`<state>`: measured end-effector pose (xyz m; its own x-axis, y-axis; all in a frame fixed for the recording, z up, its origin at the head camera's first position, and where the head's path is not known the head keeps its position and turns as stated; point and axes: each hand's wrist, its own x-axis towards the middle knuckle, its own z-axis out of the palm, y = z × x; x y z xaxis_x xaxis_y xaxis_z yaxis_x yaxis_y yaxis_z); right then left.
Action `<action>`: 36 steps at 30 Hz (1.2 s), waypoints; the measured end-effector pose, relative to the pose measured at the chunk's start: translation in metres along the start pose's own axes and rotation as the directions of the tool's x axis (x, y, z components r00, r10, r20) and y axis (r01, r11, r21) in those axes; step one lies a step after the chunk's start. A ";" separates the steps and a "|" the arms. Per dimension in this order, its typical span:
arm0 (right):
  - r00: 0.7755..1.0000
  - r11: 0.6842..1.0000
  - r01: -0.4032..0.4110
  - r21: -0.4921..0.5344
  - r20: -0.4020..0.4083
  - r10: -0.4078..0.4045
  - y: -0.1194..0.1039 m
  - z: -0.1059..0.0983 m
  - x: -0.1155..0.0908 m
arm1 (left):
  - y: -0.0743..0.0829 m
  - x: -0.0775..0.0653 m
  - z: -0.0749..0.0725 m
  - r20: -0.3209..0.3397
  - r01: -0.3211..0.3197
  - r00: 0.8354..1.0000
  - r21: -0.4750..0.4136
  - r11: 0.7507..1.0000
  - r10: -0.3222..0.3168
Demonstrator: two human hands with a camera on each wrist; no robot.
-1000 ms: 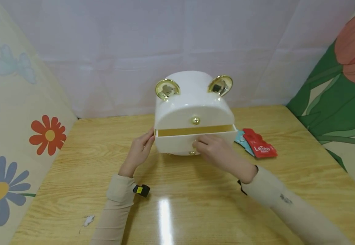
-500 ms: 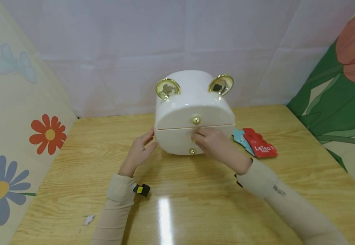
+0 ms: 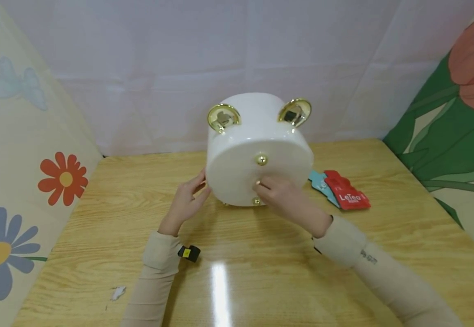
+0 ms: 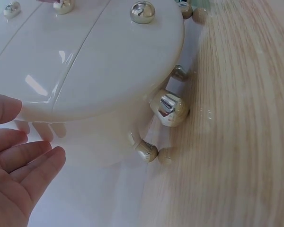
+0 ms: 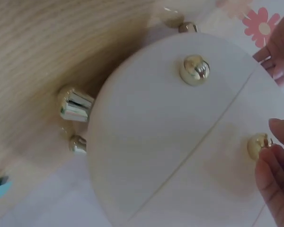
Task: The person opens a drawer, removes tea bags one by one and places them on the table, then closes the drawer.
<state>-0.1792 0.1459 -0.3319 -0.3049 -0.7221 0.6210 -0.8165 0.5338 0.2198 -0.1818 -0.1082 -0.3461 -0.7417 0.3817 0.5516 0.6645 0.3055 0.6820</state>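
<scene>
A glossy white drawer box (image 3: 257, 125) with gold ears (image 3: 223, 118) stands on the table, its drawers flush with the rounded front. My right hand (image 3: 283, 197) is at the front, thumb and fingertips pinching the gold middle knob (image 5: 256, 147). Above and below it are the top knob (image 3: 261, 160) and the bottom knob (image 5: 195, 70). At the box's left side is my left hand (image 3: 185, 204), fingers extended and loosely bent. In the left wrist view its fingertips (image 4: 57, 158) lie close to the side wall; whether they touch it is hard to tell.
Right of the box, a red packet (image 3: 348, 193) marked LeTea overlaps a light blue packet (image 3: 322, 184) on the wooden table (image 3: 171, 290). Short gold feet (image 4: 170, 109) lift the box. A pale cloth backdrop (image 3: 159, 91) hangs behind.
The middle drawer, partly out a second ago, has slid back in under my right hand until flush. My left hand has stayed by the box's left side.
</scene>
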 end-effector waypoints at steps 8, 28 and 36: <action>0.995 0.989 0.065 -0.133 0.089 -0.054 -0.008 0.009 -0.005 | -0.001 0.000 -0.001 0.003 0.011 1.000 0.009 1.000 -0.011; 0.911 0.881 0.313 -0.354 0.375 -0.173 -0.012 0.037 -0.020 | 0.001 0.000 0.000 0.001 -0.003 1.000 0.017 1.000 0.003; 0.900 0.794 0.411 -0.449 0.341 -0.273 -0.012 0.046 -0.025 | 0.002 -0.001 -0.001 0.001 0.007 1.000 0.022 1.000 -0.007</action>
<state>-0.1841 0.1373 -0.3843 -0.2191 -0.9452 0.2419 -0.5534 0.3246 0.7671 -0.1801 -0.1084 -0.3448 -0.7462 0.3804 0.5463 0.6612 0.3276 0.6749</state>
